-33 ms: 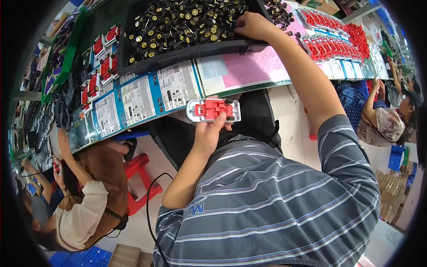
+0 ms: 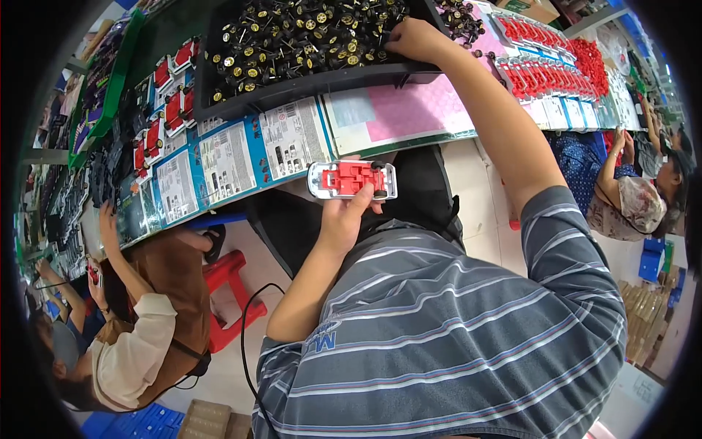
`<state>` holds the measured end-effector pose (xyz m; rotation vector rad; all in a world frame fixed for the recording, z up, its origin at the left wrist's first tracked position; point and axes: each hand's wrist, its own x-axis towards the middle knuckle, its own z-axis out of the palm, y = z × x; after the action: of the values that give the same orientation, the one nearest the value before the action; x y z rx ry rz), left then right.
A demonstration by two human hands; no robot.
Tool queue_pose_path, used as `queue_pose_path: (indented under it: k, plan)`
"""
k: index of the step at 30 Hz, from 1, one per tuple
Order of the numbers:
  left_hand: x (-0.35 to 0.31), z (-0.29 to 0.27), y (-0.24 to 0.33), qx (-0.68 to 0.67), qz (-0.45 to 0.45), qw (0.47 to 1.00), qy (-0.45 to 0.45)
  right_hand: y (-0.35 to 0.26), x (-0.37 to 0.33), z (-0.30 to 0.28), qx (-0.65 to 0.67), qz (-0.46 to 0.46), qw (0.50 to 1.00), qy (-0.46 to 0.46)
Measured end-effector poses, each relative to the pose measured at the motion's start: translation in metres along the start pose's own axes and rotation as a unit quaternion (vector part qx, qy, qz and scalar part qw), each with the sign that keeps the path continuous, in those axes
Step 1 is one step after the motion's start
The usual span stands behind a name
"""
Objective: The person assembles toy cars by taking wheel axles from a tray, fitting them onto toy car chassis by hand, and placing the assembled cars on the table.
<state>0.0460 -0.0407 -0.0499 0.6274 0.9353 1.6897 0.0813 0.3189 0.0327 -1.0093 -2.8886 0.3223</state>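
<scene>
Co-worker, far left: seated person in a brown and cream top [image 2: 139,322], arms raised to the counter edge; red stool [image 2: 230,296] just beside.
Counter [image 2: 409,117]: long, running left to right, covered with printed blue and white cards and a pink sheet.
Finished stock, left: row of red and white toy cars [image 2: 164,110] lined up on the counter beside the black tray; judged already assembled.
Left hand [image 2: 344,216]: closed around the toy car from below, thumb up along its near side, held off the counter in front of the chest.
Toy car [image 2: 352,180]: white shell, red chassis facing up, lying level just below the counter edge. Dark wheels visible at the right end; left end less clear, possibly bare. Judged part-built, with wheels remaining to fit.
Black tray [image 2: 307,80]: on the counter above the toy car, heaped with black wheels on metal axles [image 2: 292,33]; plenty left.
Right hand [image 2: 413,38]: stretched out to the far right part of the tray, fingers curled down among the wheels; pinched on one or not, cannot tell.
Red parts, right: rows of red plastic pieces [image 2: 548,69] on white cards, judged awaiting use.
Second co-worker, far right: person in a patterned top [image 2: 632,201], one arm lifted to the counter.
</scene>
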Motion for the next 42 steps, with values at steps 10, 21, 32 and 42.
queue_pose_path:
  k: [10,21,32,42]
  plan:
    - [0.002,-0.012,0.003,-0.001,-0.008,1.000,0.011,-0.005,-0.017,-0.020,0.125,-0.043,0.988,-0.079]
    - [0.010,-0.005,0.004,-0.022,-0.008,0.999,0.029,-0.085,-0.160,0.015,0.497,-0.023,0.849,0.176]
    - [0.009,-0.002,-0.005,0.033,-0.031,0.998,-0.040,-0.120,-0.197,0.028,0.470,-0.075,0.879,0.022]
    - [-0.010,-0.008,-0.014,0.203,-0.001,0.979,-0.013,-0.147,-0.193,0.034,0.295,-0.199,0.933,0.047]
